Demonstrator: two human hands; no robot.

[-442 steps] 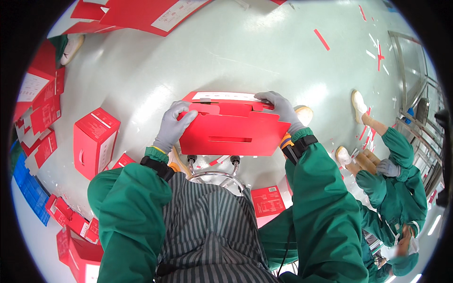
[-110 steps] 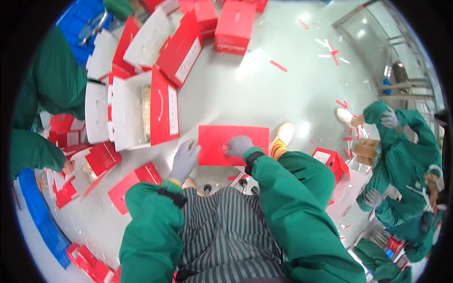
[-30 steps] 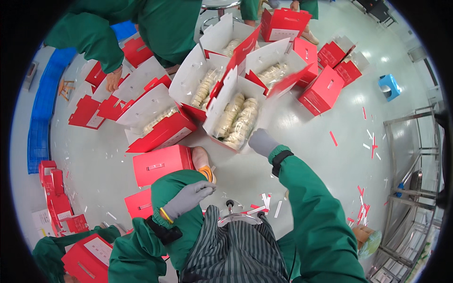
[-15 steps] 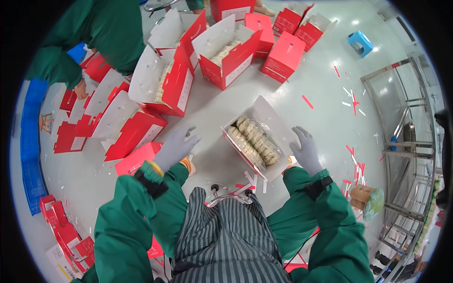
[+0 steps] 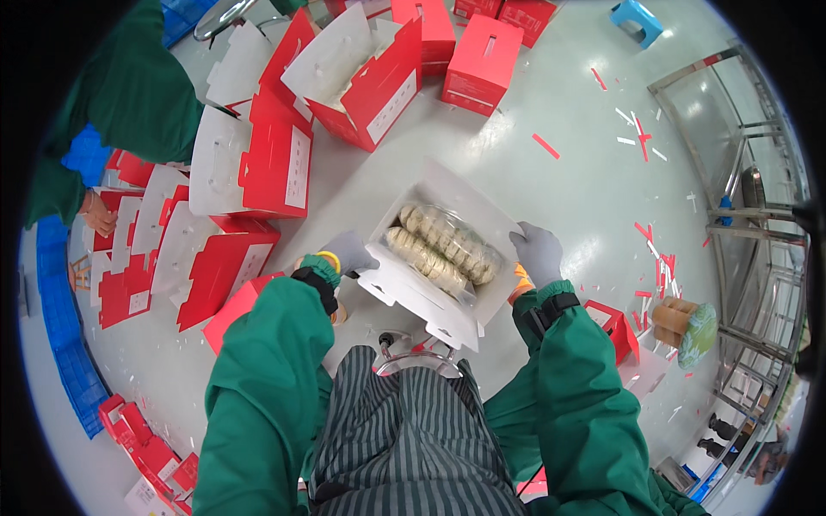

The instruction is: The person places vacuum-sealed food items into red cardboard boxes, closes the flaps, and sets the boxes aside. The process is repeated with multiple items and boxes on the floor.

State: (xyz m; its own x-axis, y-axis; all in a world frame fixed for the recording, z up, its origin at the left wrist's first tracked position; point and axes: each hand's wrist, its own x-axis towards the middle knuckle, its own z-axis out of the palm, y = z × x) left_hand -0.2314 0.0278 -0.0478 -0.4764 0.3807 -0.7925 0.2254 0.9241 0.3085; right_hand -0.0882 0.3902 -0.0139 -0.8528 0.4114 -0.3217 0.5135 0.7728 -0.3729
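Observation:
An open carton (image 5: 508,292) with white inner walls and a cut flap tilted toward me lies in front of my knees. Inside are two long rows of pale, bundled food-like coils (image 5: 433,249) under clear plastic. My gloved left hand (image 5: 348,254) grips the carton's near left flap, its fingertips partly hidden behind the cardboard. My gloved right hand (image 5: 538,251) holds the right wall. A chrome stool base (image 5: 417,365) shows below the carton, beside my striped apron.
Red cartons (image 5: 361,90), some open, form a curve ahead and left. A co-worker (image 5: 120,86) reaches among them with a bare hand (image 5: 99,215). Blue trays (image 5: 64,335) line the left; a blue stool (image 5: 637,21), metal racks (image 5: 744,215) and brown cylinders (image 5: 671,318) are rightward. Paper strips litter the floor.
The filled carton was among the others a second ago and now is nearer me. Both hands, apart from it half a second ago, now grip it, and its near flap is folded outward.

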